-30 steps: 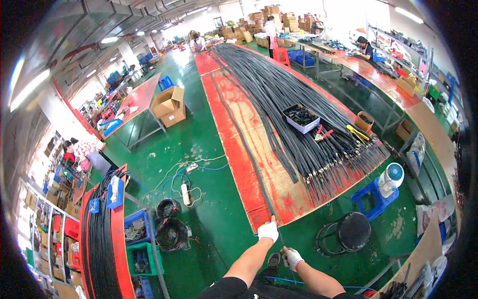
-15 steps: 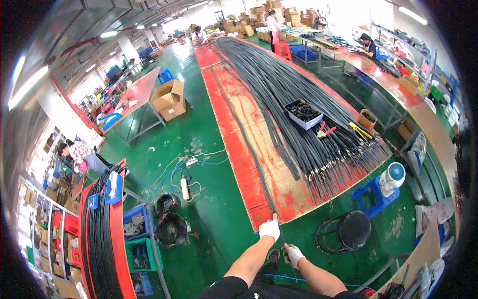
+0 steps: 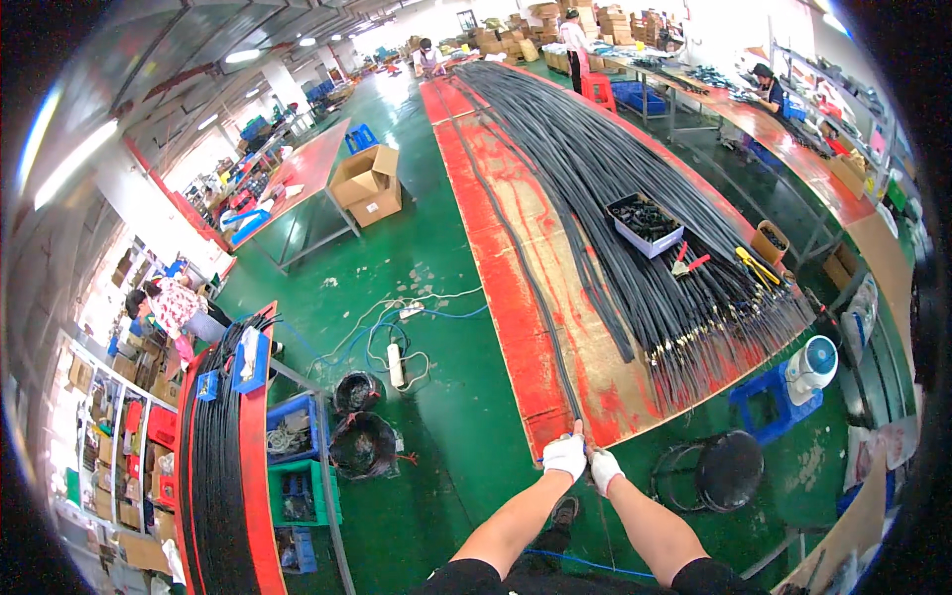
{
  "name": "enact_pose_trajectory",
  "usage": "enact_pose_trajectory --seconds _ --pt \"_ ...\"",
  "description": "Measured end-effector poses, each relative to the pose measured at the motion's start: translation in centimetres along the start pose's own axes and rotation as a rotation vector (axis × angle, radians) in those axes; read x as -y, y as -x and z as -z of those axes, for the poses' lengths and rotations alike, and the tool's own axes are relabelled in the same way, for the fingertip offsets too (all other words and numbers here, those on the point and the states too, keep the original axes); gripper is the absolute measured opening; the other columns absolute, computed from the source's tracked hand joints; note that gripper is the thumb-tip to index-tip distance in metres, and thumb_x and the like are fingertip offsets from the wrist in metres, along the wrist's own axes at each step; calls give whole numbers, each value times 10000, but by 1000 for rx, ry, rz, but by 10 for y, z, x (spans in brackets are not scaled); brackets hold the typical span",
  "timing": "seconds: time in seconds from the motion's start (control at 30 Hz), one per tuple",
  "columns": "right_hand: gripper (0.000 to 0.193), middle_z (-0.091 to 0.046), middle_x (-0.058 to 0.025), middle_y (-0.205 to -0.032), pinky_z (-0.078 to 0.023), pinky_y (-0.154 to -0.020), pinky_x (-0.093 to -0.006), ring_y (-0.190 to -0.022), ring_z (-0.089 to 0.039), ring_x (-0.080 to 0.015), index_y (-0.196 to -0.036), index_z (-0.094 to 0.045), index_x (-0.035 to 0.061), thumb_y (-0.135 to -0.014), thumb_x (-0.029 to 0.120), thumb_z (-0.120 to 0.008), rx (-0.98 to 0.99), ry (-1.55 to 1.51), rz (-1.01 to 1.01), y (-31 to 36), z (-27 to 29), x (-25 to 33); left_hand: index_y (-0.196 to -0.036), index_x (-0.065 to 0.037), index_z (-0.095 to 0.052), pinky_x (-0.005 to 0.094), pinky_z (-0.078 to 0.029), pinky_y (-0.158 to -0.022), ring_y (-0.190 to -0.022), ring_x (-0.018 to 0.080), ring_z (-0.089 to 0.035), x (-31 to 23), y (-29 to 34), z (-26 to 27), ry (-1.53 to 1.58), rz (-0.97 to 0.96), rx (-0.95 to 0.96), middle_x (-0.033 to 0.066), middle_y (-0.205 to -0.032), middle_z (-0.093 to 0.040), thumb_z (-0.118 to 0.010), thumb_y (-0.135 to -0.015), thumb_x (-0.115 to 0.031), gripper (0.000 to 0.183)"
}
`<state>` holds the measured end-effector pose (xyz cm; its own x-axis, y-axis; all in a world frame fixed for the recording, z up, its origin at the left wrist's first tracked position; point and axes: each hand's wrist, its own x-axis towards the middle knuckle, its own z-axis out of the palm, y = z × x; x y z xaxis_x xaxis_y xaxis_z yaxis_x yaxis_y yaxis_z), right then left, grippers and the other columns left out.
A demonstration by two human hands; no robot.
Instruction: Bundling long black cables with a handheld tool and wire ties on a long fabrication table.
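Observation:
A black cable [image 3: 543, 307] runs along the left side of a long red-topped table [image 3: 496, 342] to its near end. There my left hand [image 3: 565, 456], in a white glove, is closed around the cable with the thumb pointing forward. Right beside it, my gloved right hand [image 3: 603, 468] has bare fingertips and pinches the cable's end; the exact grip is partly hidden. To the right lies a wide bundle of black cables [image 3: 595, 198], with stripped ends fanned toward the near edge. A white box of small black parts [image 3: 645, 223], red-handled pliers [image 3: 687, 262] and a yellow-handled tool [image 3: 757, 266] rest on the bundle.
Right of the table stand a black round stool [image 3: 729, 471] and a white fan [image 3: 813, 365] by a blue plastic stool. Black buckets [image 3: 362, 444], a power strip [image 3: 396, 365] and loose cords lie on the green floor at left. Several people work farther off.
My right hand has moved up from below the table's edge to beside my left hand. The whole view has shifted, putting the table farther right.

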<state>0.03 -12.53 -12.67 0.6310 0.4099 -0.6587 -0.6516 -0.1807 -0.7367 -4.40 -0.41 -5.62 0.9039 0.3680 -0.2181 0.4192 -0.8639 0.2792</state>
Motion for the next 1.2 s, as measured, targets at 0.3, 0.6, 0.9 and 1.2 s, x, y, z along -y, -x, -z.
enact_pose_trajectory --seconds 0.3,0.6,0.9,1.2 --pt "291 -601 -79 -726 -396 -447 -363 -504 -506 -198 -1180 -643 80 -1030 253 -463 3 58 -6 -48 -35 55 -1581 -91 -416 497 -585 -850 -992 399 -730 13 -50 51 12 75 -20 229 -1091 -718 -517 -996 -268 620" --pt "359 -650 -110 -804 -440 -478 -372 -574 -586 -213 -1203 -666 51 -1078 340 -494 -27 131 -30 -78 -72 101 -1534 -102 -485 493 -596 -794 -922 368 -749 40 -99 65 -42 82 -51 196 -1043 -730 -493 -1034 -258 524" --pt "529 -713 -252 -1211 -481 -1012 -395 -1153 -662 -317 -1283 -630 -97 -1070 372 -509 -57 142 -99 -12 -59 17 -1521 -101 -513 478 -593 -783 -912 338 -745 64 -95 37 -101 153 -59 168 -1036 -730 -463 -1017 -174 512" --pt "331 -636 -9 -812 -460 -560 -311 -667 -575 -128 -1014 -665 65 -1095 369 -561 89 33 -151 78 5 -34 -1610 -113 -398 484 -590 -813 -909 367 -733 55 -82 30 -52 118 7 186 -1068 -713 -634 -885 -226 771"
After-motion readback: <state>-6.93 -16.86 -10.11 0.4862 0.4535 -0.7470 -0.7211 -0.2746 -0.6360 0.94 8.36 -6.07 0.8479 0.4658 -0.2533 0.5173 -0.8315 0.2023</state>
